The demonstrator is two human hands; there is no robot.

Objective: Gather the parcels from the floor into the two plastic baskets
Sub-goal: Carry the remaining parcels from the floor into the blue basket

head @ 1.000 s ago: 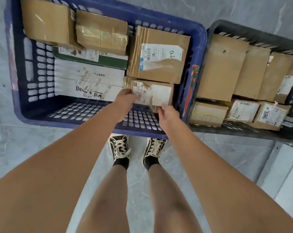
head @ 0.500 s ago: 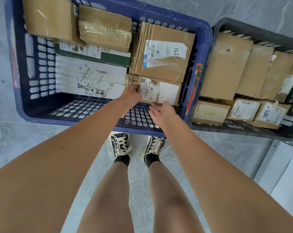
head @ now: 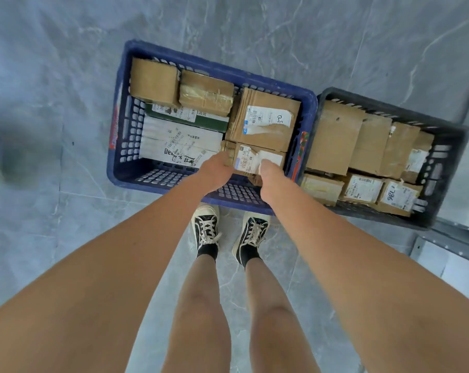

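Head view: left hand (head: 217, 168) at nine o'clock and right hand (head: 268, 170) at five clasp the labelled cardboard parcel (head: 257, 158) inside the blue basket (head: 120, 146).

Blue basket: near-left floor open, rest packed.
Bare mesh in blue basket (head: 115, 146) along near wall, left of small labelled parcel (head: 257, 160) that both hands hold. White boxes (head: 179, 141) and brown cartons (head: 263, 119) fill far half. Black basket (head: 448, 162) packed wall to wall with parcels. Open grey floor (head: 53, 211) left and beyond.
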